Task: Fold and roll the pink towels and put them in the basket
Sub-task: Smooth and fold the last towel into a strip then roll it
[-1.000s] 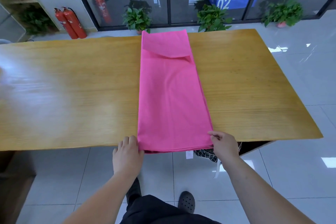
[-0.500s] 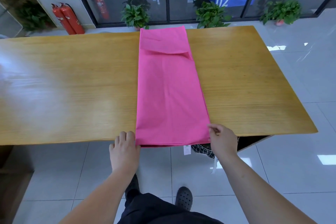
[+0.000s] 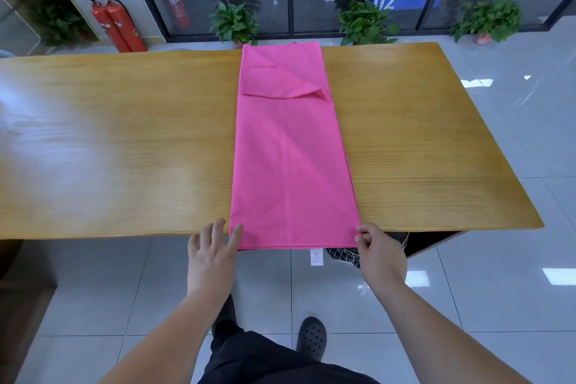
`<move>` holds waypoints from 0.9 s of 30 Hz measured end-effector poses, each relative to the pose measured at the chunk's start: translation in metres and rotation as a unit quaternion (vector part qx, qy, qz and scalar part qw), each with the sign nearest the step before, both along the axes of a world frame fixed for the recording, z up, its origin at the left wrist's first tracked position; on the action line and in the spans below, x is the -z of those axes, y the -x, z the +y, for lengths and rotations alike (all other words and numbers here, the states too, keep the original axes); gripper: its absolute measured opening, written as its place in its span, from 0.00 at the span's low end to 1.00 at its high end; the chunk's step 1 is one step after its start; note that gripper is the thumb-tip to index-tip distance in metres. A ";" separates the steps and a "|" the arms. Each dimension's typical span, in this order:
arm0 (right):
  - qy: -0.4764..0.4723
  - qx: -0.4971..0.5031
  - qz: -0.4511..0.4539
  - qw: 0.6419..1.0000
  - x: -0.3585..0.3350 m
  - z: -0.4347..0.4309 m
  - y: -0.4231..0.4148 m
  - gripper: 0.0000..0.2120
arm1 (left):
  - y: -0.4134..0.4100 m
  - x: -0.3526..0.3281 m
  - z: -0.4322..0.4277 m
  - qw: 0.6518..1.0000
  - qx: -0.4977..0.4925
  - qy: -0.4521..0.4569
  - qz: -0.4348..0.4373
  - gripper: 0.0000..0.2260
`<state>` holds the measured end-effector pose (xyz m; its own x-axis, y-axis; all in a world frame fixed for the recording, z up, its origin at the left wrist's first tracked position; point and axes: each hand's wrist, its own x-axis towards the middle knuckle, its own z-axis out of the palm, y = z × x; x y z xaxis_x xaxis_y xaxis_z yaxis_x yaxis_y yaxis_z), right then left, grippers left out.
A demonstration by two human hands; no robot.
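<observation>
Left hand (image 3: 215, 254) open, fingertips flat on towel (image 3: 290, 159) near corner; right hand (image 3: 378, 256) pinching other corner at table (image 3: 124, 140) edge. Start roll tight & even w/ both, keeping edges square.

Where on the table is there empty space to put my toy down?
Two big bare patches: the wooden table left of the pink towel, out to the table's left end, and the patch right of the towel, out to the right edge. The middle strip is covered by the towel, and its near corners are crowded by the left hand and right hand.
</observation>
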<state>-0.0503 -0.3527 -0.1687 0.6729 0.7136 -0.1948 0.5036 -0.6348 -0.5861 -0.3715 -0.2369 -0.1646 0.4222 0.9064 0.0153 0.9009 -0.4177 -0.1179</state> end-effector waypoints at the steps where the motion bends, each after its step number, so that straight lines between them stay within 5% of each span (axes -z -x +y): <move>1: 0.001 -0.001 -0.003 1.000 0.001 -0.002 -0.001 0.05 | 0.001 0.002 -0.001 1.000 -0.012 0.007 0.000 0.40; 6: 0.006 0.036 0.012 0.999 0.009 -0.011 -0.007 0.02 | 0.005 0.015 -0.009 0.994 -0.100 0.042 -0.028 0.39; 10: -0.002 0.042 0.003 0.999 0.012 -0.011 -0.006 0.03 | 0.005 0.012 -0.012 0.997 -0.014 0.042 0.062 0.49; 13: -0.010 0.008 -0.026 1.000 0.011 -0.008 -0.001 0.09 | -0.002 0.009 -0.015 0.993 0.033 0.052 0.097 0.47; 18: -0.022 0.109 0.138 0.984 0.018 0.003 0.005 0.16 | -0.009 0.011 -0.019 0.971 -0.150 0.086 -0.167 0.26; 22: -0.060 0.162 0.238 0.956 0.017 0.008 0.005 0.15 | -0.017 0.003 0.000 0.844 -0.301 0.217 -0.386 0.11; 27: -0.094 0.176 0.310 0.929 0.020 0.005 -0.003 0.15 | -0.018 0.000 0.009 0.789 -0.352 0.239 -0.444 0.09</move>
<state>-0.0476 -0.3480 -0.1890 0.6709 0.5314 -0.5173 -0.1882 -0.5527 -0.8118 -0.3536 -0.2280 -0.1643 -0.1721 0.9032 -0.3933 0.5687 0.4171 0.7089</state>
